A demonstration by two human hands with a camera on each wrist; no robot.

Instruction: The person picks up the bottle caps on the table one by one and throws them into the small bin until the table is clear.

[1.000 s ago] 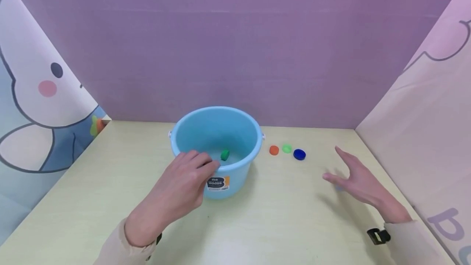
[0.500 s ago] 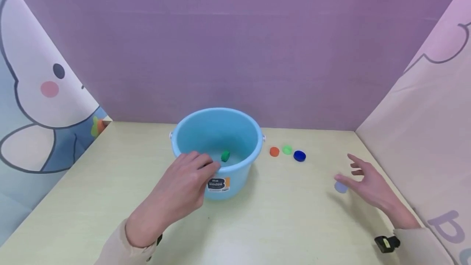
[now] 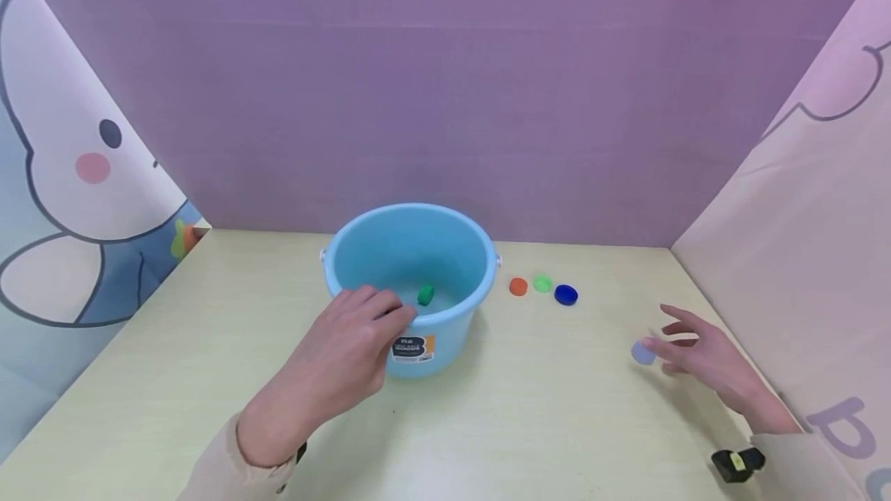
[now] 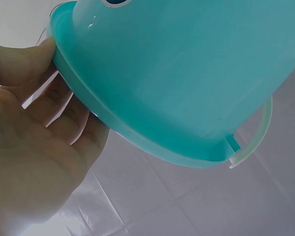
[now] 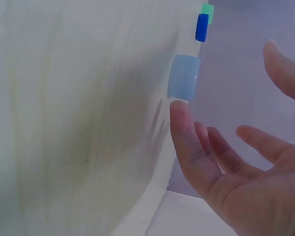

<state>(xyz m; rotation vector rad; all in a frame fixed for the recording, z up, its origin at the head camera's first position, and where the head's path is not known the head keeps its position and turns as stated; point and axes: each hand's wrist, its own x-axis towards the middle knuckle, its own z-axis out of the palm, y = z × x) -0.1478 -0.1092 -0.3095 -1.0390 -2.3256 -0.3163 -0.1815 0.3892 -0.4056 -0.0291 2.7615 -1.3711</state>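
Observation:
My left hand grips the near rim of a light blue bucket, which stands upright. The left wrist view shows the thumb outside the bucket's rim and the fingers curled over it. Inside the bucket lies a small green cap. My right hand is beside a pale blue bottle cap, its fingers loosely bent and apart. From the head view the thumb overlaps the cap's edge. In the right wrist view a fingertip lies right by the pale blue cap; whether it touches, I cannot tell.
Right of the bucket lie an orange cap, a light green cap and a dark blue cap. A purple backdrop rises behind the pale table, with printed cloth panels on both sides.
My right hand has moved right and slightly nearer to me, and its fingers have bent a little. The pale blue cap, mostly hidden before, now shows. My left hand stays on the bucket.

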